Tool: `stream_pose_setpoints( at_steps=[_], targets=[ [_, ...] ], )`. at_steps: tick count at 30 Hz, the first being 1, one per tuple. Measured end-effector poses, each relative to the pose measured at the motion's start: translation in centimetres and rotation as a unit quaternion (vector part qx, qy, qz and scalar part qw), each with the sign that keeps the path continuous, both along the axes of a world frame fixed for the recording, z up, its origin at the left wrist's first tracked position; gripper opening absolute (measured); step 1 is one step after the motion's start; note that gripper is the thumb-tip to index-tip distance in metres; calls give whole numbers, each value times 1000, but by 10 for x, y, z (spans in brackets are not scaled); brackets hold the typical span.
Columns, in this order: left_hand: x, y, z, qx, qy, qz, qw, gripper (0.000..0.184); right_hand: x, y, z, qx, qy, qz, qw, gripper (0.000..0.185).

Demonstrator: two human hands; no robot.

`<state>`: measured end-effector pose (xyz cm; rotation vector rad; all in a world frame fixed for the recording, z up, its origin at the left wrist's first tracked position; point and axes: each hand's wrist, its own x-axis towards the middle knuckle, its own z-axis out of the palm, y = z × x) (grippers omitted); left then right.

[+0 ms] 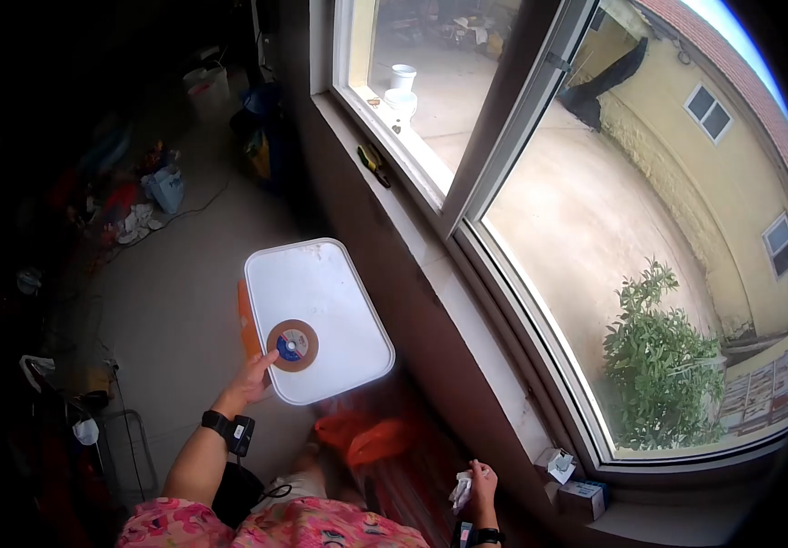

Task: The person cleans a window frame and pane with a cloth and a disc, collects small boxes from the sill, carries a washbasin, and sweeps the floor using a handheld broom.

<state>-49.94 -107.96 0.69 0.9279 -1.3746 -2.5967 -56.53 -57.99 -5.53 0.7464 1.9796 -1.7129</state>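
A white rectangular lid or board [330, 283] with rounded corners lies over something orange [248, 315] in the middle of the view. On its lower left part rests a round brown disc [292, 345] with a blue and grey centre label. My left hand [252, 378] is at the lid's left edge, its thumb over the disc's rim; the other fingers are partly hidden. Low on the right, my right hand [482, 484] is closed on a crumpled white tissue or cloth [460, 491], beside the wall below the window.
Yellow-black pliers [375, 165] lie on the window sill [430, 254]. Small boxes [582, 499] stand on the sill's lower end. A red-orange item [366, 437] is below the lid. Bags [164, 189] and a cable lie on the floor at the upper left.
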Motion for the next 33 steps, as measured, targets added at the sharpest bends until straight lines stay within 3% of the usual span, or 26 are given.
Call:
stream_pose_setpoints(
  at_steps=[7, 15, 21, 28, 31, 33],
  targets=[
    [80, -61, 1, -40, 32, 128, 990, 39, -14, -48, 4, 26, 3, 55, 998, 20],
    [114, -156, 2, -50, 15, 166, 985, 36, 14, -104, 14, 52, -10, 23, 998, 20],
    [85, -220, 5, -40, 18, 56, 997, 45, 99, -126, 3, 187, -31, -39, 981, 21],
    [6, -239, 5, -25, 81, -116, 990, 45, 214, -122, -13, 210, -26, -199, 957, 25],
    [-18, -197, 38, -294, 13, -171, 940, 39, 261, -122, 0, 213, -21, -266, 940, 25],
    [-34, -167, 47, -273, 40, -211, 938, 39, 286, -135, 33, 150, -36, -347, 925, 25]
  ],
)
